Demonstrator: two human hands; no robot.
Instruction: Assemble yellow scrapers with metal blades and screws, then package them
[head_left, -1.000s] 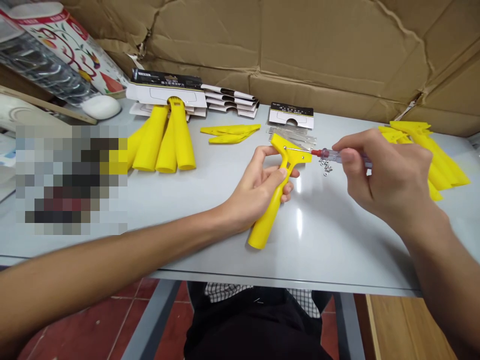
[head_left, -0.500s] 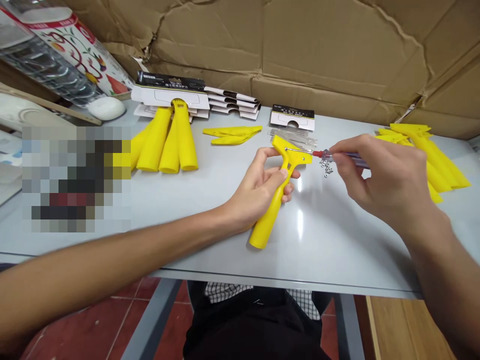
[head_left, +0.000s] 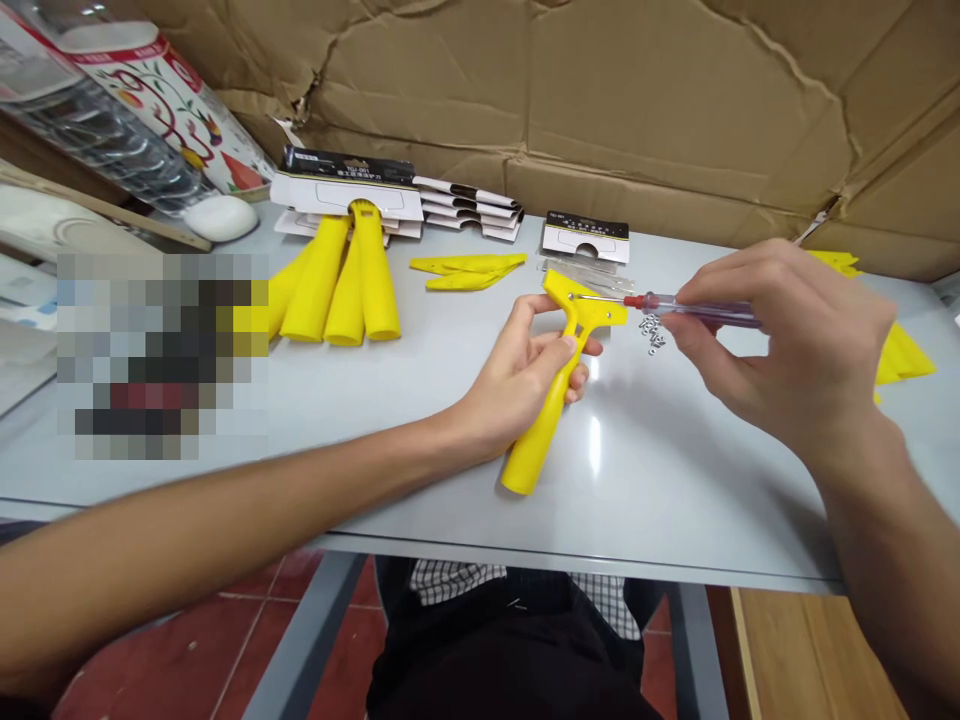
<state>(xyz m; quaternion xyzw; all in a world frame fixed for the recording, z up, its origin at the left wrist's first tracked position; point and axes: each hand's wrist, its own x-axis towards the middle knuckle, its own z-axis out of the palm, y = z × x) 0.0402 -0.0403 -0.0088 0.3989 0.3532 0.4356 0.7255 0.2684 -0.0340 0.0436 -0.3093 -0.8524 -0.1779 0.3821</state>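
Shifted slightly along the driver's handle since earlier, my right hand (head_left: pixel 795 350) pinched the screwdriver (head_left: pixel 697 307), its tip at the yellow scraper (head_left: pixel 545 420) that my left hand (head_left: pixel 517 385) gripped above the table (head_left: pixel 675 480).

My forearms are bare, with no sleeve, ring, watch or bracelet visible on either. Toward six o'clock, I wear plain black clothing (head_left: pixel 465 655) with a small pale mark near its top; black-and-white checked fabric (head_left: pixel 459 581) shows at both sides of it.
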